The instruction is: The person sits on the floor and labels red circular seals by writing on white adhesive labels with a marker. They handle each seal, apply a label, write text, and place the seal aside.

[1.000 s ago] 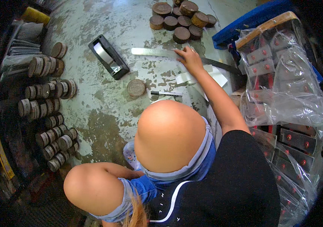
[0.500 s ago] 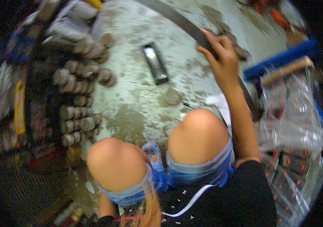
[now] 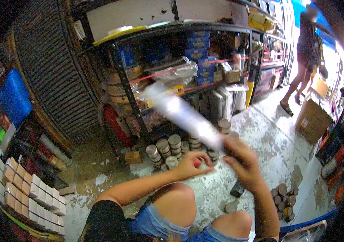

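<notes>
My right hand (image 3: 244, 161) is closed round the near end of a long, flat, whitish shiny thing (image 3: 184, 115), raised and blurred by motion, so its kind cannot be told. It slants up and to the left, in front of the shelves. Just left of it, my left hand (image 3: 193, 166) is curled around a small red thing (image 3: 197, 162), mostly hidden by the fingers. On the floor by my right wrist lies a black oblong thing (image 3: 237, 188), partly covered by the forearm. A round grey disc (image 3: 231, 207) lies near my knees.
Stacks of round grey discs (image 3: 174, 141) stand before a loaded black shelf rack (image 3: 155, 30). More discs (image 3: 284, 199) lie in a heap at the right. White and tan boxes (image 3: 39, 189) are stacked at the left. A person (image 3: 305, 48) is at the far right, near a cardboard box (image 3: 313, 117).
My view has swung up from the floor to the shelves. My right hand, earlier at a dark curved strip, now holds up the whitish thing. My left hand has come into view.
</notes>
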### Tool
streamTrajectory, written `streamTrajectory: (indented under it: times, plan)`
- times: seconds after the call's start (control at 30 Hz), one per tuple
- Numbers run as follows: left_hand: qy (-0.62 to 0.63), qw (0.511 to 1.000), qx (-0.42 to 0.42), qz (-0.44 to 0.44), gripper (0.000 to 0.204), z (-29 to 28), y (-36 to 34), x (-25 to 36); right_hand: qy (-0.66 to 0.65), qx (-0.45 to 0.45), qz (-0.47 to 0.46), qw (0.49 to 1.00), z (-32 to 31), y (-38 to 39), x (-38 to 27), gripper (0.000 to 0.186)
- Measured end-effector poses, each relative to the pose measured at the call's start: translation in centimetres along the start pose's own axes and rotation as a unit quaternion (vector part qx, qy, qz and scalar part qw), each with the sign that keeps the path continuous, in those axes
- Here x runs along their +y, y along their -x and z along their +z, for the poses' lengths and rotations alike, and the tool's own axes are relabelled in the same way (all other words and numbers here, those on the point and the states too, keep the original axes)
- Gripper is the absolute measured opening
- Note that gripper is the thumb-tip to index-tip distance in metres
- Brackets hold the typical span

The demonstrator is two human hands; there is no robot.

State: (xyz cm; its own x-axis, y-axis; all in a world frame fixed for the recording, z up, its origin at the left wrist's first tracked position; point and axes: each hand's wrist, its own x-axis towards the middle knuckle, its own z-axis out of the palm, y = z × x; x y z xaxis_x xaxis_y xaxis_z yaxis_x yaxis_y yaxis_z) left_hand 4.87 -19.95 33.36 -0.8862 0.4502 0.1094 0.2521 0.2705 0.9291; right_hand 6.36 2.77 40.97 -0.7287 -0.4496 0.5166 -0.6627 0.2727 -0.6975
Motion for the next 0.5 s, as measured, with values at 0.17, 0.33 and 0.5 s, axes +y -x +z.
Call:
streamTrajectory:
  times: [0.17,0.33,0.5]
  plan:
    - [0.095,0.992,-0.003,0.087,0.027,3.0,0.5,4.8,0.162,-0.181,-0.215,0.946,6.2,-3.4,-8.3,0.066]
    - [0.182,0.970,0.095,0.132,0.034,0.9,0.6,7.0,0.264,-0.172,-0.307,0.898,8.3,-6.5,-11.5,0.063]
    - [0.194,0.970,0.086,0.119,0.034,-9.9,-2.5,11.5,0.233,-0.016,-0.317,0.919,7.3,-10.6,-13.7,0.064]
